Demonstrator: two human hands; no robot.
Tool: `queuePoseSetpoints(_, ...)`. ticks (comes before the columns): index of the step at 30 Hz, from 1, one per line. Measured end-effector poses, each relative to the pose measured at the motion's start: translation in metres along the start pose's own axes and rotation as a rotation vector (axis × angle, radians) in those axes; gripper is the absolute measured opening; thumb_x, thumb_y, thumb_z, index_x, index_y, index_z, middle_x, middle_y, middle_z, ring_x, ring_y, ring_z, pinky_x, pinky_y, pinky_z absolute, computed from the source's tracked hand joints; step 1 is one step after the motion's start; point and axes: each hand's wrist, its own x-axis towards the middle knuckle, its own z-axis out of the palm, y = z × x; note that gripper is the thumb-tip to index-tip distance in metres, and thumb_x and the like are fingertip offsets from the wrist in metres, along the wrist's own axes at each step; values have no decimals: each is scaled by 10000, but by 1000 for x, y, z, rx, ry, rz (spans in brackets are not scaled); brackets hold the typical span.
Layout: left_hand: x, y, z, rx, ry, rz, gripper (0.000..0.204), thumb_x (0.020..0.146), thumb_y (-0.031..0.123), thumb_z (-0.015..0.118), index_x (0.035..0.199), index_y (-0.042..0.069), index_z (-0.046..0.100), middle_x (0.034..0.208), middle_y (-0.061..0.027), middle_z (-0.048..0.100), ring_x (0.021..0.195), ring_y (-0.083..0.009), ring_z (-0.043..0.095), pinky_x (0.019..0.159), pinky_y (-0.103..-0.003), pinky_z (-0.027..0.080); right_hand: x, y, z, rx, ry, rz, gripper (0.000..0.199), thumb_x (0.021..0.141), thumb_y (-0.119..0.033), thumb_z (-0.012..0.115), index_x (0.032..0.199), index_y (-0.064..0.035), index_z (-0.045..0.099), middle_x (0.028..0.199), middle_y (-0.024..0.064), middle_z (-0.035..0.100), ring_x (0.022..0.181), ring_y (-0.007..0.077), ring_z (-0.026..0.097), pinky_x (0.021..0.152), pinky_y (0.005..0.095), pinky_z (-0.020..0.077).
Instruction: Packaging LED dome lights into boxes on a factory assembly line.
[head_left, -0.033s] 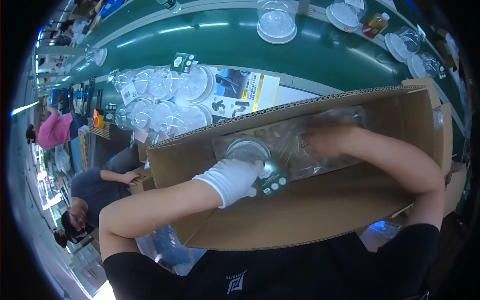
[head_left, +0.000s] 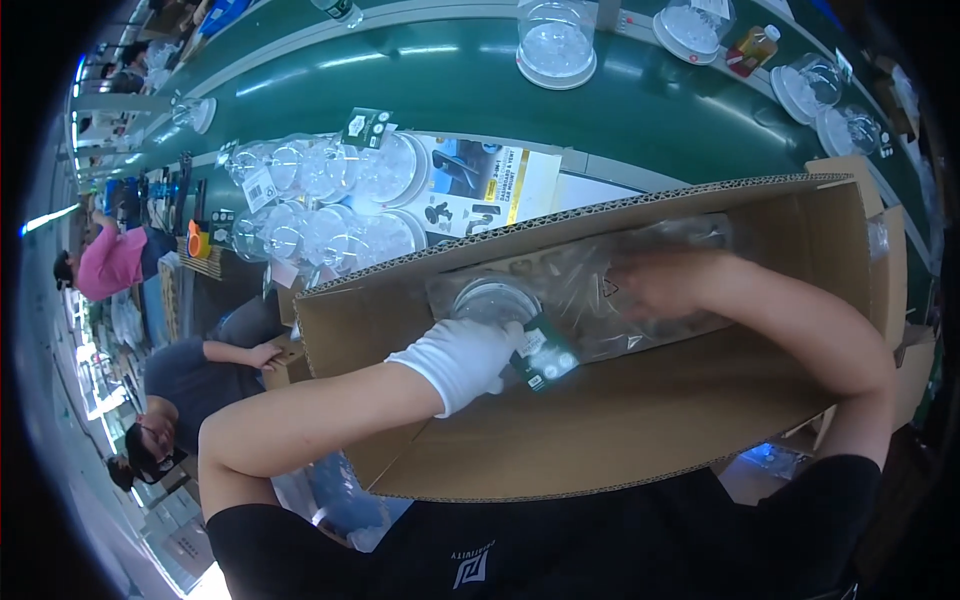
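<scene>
White-gloved left hand [head_left: 468, 360] closed on a clear domed container [head_left: 495, 300] inside a cardboard box [head_left: 640, 420], bare right hand [head_left: 650, 283] pressing flat, open, on plastic-bagged containers [head_left: 600, 290] beside it, green desk [head_left: 450, 80] beyond

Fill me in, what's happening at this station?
A person is reaching both hands into an open cardboard box. The left hand, in a white glove, rests on a clear bagged round product with a dark tag; the bare right hand presses on the clear plastic bag beside it. More clear bagged products are piled beyond the box, next to a green conveyor carrying clear domed pieces. Other workers sit at the left.
</scene>
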Motion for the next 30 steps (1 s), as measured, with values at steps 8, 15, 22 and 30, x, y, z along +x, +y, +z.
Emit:
queuePoseSetpoints(8, 19, 2, 11, 75, 4, -92, 288, 960, 259, 605, 1076, 36, 463, 866, -225, 666, 747, -418, 696, 574, -516, 538, -148, 23, -42, 173, 335, 10, 582, 910, -364, 674, 1365, -31, 529, 1391, 186, 557, 1202, 399, 583, 998, 462, 497)
queuePoseSetpoints(15, 21, 2, -1, 89, -144, -175, 268, 983, 268, 542, 1170, 100, 450, 1014, -265, 653, 846, -459, 689, 684, -550, 551, -164, 50, 3, 133, 475, -7, 557, 873, -305, 710, 1319, -16, 546, 1363, 186, 573, 1180, 385, 595, 959, 456, 514)
queuePoseSetpoints(22, 15, 8, 17, 194, -37, -240, 383, 963, 376, 592, 1175, 100, 433, 1050, -272, 586, 746, -464, 669, 635, -552, 556, -160, 44, 51, -301, 535, -36, 551, 863, -306, 700, 1314, -29, 545, 1335, 178, 580, 1241, 310, 561, 975, 418, 467)
queuePoseSetpoints(30, 49, 107, -61, 373, -446, -456, 423, 856, 308, 726, 1195, 66, 648, 998, -167, 733, 894, -362, 719, 803, -487, 555, -165, -7, 67, -465, 209, -243, 424, 895, -176, 618, 1267, 26, 598, 1199, 169, 638, 1116, 276, 593, 898, 445, 467)
